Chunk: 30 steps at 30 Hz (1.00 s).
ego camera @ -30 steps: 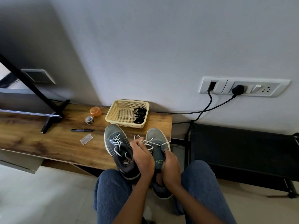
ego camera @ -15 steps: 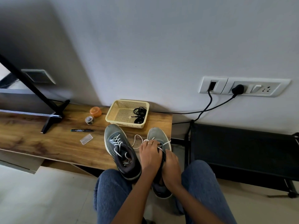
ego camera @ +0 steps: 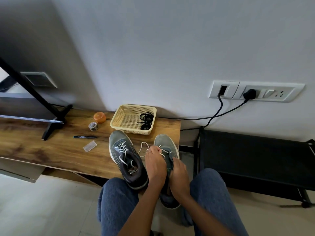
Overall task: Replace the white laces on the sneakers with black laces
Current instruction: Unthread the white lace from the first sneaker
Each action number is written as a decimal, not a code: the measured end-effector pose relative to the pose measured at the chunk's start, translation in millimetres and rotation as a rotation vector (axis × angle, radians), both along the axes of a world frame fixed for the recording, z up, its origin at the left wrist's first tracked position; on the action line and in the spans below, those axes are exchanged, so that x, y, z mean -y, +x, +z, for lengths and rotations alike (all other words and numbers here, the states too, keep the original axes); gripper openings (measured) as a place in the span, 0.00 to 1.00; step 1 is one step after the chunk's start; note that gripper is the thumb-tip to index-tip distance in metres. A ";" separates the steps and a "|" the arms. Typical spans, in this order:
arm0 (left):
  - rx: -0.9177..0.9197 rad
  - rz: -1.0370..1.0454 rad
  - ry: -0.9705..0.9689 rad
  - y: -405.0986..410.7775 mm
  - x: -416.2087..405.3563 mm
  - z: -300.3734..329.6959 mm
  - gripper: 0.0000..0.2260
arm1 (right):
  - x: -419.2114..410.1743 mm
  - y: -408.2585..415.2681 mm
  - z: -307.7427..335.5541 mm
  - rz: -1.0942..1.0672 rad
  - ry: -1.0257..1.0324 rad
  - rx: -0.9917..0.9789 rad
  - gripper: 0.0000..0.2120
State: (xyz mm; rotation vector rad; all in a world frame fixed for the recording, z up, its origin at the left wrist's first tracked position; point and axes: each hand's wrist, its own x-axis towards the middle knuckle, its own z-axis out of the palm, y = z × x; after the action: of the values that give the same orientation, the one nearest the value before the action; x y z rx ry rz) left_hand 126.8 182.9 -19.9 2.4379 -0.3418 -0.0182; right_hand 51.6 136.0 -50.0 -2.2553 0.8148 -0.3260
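Observation:
Two grey sneakers lie on the wooden table (ego camera: 51, 150), toes toward the wall. The left sneaker (ego camera: 127, 157) is fully laced in white. The right sneaker (ego camera: 166, 147) has its white lace (ego camera: 142, 146) partly loosened, a loop trailing to the left. My left hand (ego camera: 156, 165) pinches that lace over the eyelets. My right hand (ego camera: 179, 176) grips the right sneaker's tongue and collar. Black laces (ego camera: 146, 120) sit coiled in a cream plastic basket (ego camera: 127, 116) behind the shoes.
On the table to the left lie a black marker (ego camera: 85, 137), a small clear packet (ego camera: 90, 146), a tape roll (ego camera: 93, 126) and an orange lid (ego camera: 99, 117). A TV stand foot (ego camera: 56, 123) stands further left. A black rack (ego camera: 255, 154) sits right; cables hang from wall sockets (ego camera: 255, 91).
My left hand slid forward along the right sneaker toward its toe, pulling the white lace. The lace loop to the left grew. My right hand stayed on the shoe's collar.

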 end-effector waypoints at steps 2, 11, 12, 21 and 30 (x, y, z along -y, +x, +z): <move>-0.012 0.021 -0.055 -2.0 -0.1 0.1 0.04 | 0.9 -1.2 1.1 0.012 0.015 -0.003 0.20; -0.137 0.168 -0.228 -14.9 5.7 3.8 0.06 | 1.5 -1.2 7.4 -0.028 0.274 0.056 0.16; -0.145 0.177 -0.234 -16.1 6.1 5.2 0.05 | 1.5 -1.0 7.3 -0.032 0.285 0.069 0.17; -0.185 0.248 -0.300 -22.4 9.4 16.6 0.07 | 1.3 -1.4 6.1 -0.054 0.315 0.074 0.15; -0.222 0.452 -0.406 -24.5 15.7 19.5 0.08 | 2.8 -0.4 7.9 -0.059 0.234 0.052 0.15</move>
State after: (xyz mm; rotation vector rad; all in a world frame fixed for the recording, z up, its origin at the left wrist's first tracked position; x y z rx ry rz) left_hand 102.3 167.2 -0.3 2.0323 0.2832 -0.0203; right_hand 51.2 133.2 -42.1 -2.0005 0.8479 -0.2987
